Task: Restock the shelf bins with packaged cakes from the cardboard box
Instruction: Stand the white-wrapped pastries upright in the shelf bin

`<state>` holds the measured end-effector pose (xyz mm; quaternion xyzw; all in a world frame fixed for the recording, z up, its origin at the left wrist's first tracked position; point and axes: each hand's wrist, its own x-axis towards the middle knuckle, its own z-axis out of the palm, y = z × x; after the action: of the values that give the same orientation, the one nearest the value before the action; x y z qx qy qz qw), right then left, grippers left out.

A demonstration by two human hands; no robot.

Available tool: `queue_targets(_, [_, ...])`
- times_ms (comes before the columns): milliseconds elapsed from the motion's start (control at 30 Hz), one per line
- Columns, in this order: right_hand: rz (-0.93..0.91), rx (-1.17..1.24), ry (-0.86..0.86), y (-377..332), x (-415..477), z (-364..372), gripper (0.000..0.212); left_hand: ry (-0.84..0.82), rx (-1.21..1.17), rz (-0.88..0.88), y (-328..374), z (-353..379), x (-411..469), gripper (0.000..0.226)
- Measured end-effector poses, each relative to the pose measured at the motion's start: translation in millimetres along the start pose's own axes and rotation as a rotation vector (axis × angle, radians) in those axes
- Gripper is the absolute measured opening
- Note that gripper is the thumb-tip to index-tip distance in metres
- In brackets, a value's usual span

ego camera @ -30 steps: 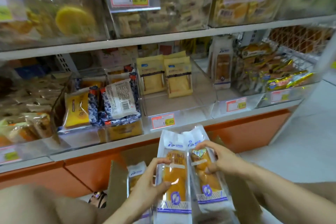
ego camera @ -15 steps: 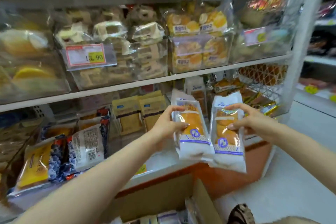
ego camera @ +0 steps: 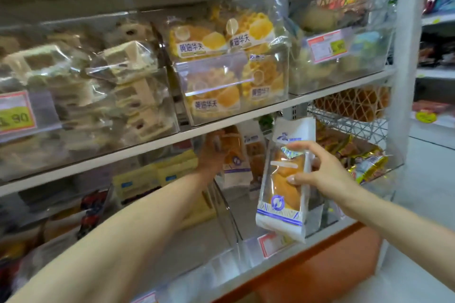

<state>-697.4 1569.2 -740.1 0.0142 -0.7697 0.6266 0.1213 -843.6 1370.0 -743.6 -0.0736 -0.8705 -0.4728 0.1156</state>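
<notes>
The cake packet is white, with a clear window over golden-orange cake, blue stripes and a round blue mark; the second cake packet matches. The bagged cakes are yellow. The price tag is red-edged with yellow-green. The shelf base is orange.

White shelving, pale floor

Price tag far left; orange base panel bottom; white floor right.
</notes>
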Motion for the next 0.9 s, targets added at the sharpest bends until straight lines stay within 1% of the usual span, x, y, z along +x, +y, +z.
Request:
queue_targets(133, [-0.050, -0.035, -0.012, 13.1, 21.9, 10.5, 0.057, -0.019, -0.004, 0.057, -16.8, 13.5, 19.8, 0.065])
queue_targets(200, [-0.069, -0.049, 0.007, 21.9, 34.3, 17.8, 0.058, -0.031, 0.116, 0.080, -27.8, 17.0, 26.8, 0.068])
queue_targets(233, [-0.080, -0.050, 0.017, 25.9, 40.6, 21.2, 0.058, -0.050, 0.197, 0.121, -35.4, 18.2, 31.1, 0.063])
queue_targets(267, [-0.088, -0.051, 0.027, 28.9, 45.7, 24.4, 0.058, -0.079, 0.255, 0.153, -45.3, 18.8, 37.2, 0.053])
queue_targets(333, [-0.102, -0.065, 0.032, 33.9, 54.6, 29.5, 0.057, -0.081, 0.328, 0.213, -59.5, 18.6, 45.2, 0.019])
queue_targets(367, [-0.112, -0.080, 0.030, 37.6, 58.5, 31.4, 0.057, -0.065, 0.363, 0.240, -66.2, 19.7, 50.2, 0.007])
queue_targets(400, [-0.125, -0.094, 0.030, 41.2, 61.5, 33.2, 0.057, -0.058, 0.367, 0.244, -67.3, 17.2, 53.6, 0.004])
queue_targets(433, [-0.134, -0.100, 0.025, 45.2, 64.2, 35.1, 0.057, -0.105, 0.386, 0.282, -66.7, 15.5, 54.2, 0.019])
queue_targets(467, [-0.139, -0.096, 0.013, 48.7, 66.5, 37.0, 0.058, -0.127, 0.388, 0.289, -64.7, 16.2, 55.1, 0.039])
queue_targets(500, [-0.143, -0.086, -0.005, 52.5, 69.2, 39.2, 0.059, -0.104, 0.433, 0.321, -65.1, 15.4, 57.8, 0.053])
queue_targets(533, [-0.147, -0.074, -0.027, 55.1, 71.1, 41.9, 0.060, -0.112, 0.437, 0.311, -63.0, 12.2, 59.0, 0.059])
queue_targets(567, [-0.148, -0.064, -0.048, 57.4, 73.3, 45.0, 0.060, -0.120, 0.454, 0.309, -63.6, 10.7, 62.0, 0.057])
queue_targets(633, [-0.153, -0.047, -0.077, 61.3, 78.0, 52.0, 0.058, -0.108, 0.534, 0.322, -65.3, 7.5, 68.6, 0.048])
queue_targets(700, [-0.162, -0.033, -0.100, 64.4, 83.8, 59.2, 0.057, -0.114, 0.548, 0.326, -66.5, 4.8, 74.0, 0.045])
queue_targets(900, [-0.110, -0.046, -0.203, 81.5, 106.4, 80.3, 0.061, -0.208, 0.374, 0.250, -64.2, -0.8, 76.8, 0.049])
